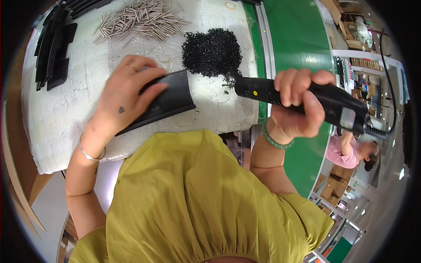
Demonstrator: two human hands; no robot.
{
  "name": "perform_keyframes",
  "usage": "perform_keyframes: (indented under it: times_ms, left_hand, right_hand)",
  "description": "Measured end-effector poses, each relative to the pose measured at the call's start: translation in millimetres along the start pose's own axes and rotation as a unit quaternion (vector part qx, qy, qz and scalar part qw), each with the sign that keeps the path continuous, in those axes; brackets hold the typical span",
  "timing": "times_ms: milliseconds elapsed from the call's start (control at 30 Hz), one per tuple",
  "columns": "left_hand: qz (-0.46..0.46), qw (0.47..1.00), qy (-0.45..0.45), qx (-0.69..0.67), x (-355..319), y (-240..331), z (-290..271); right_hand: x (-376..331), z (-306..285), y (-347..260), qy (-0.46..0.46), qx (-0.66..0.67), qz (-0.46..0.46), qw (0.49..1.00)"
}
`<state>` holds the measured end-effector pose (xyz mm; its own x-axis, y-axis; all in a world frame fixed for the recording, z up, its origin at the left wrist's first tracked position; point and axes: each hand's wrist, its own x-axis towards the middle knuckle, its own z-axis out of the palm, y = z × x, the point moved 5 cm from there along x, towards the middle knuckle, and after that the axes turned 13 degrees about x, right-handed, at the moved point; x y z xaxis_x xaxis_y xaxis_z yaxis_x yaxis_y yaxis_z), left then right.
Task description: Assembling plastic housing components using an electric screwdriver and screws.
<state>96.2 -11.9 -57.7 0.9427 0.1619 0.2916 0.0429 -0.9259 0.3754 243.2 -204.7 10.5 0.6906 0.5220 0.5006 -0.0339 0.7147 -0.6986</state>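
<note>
Head view: the left hand (127, 94) lies flat, fingers spread, pressing a flat black plastic panel (169, 100) onto the white, rough-textured foam pad (66, 109) that covers the desk. The right hand (296, 105) has its grip wrapped tight around a black, cylindrical electric screwdriver (307, 100), held level with its tip beside a heap of small black screws (212, 51). A scatter of thin metal pins (140, 19) lies farther back. Stacked black moulded parts (55, 50) sit at the pad's left edge. A smooth green conveyor belt (298, 39) runs to the right.

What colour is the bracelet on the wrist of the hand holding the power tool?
Pale green beads: the bracelet circles the right hand's wrist, best seen in the head view.
</note>
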Motion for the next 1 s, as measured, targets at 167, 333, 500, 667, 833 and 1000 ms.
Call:
perform_keyframes:
  times_ms: [167, 333, 500, 667, 833, 1000]
  left_hand:
    - [0.085, 0.979, 0.052, -0.179, 37, 44, 25]
    - [0.116, 0.974, 0.079, -0.177, 47, 54, 30]
    - [0.124, 0.976, 0.102, -0.148, 42, 53, 22]
    - [0.181, 0.977, 0.112, -0.018, 33, 60, 11]
    - [0.181, 0.979, 0.089, 0.034, 23, 57, 8]
    - [0.031, 0.987, 0.155, -0.036, 29, 18, 2]
  right_hand:
    - [5, 9, -20, -0.064, 0.05, -0.035, 0.996]
    - [5, 22, -30, -0.056, 0.058, -0.031, 0.996]
    - [6, 27, -30, -0.107, 0.053, -0.015, 0.993]
    - [7, 42, -24, -0.186, -0.004, 0.019, 0.982]
    - [0, 53, -14, -0.204, 0.004, -0.014, 0.979]
    - [2, 59, 8, -0.193, -0.008, 0.008, 0.981]
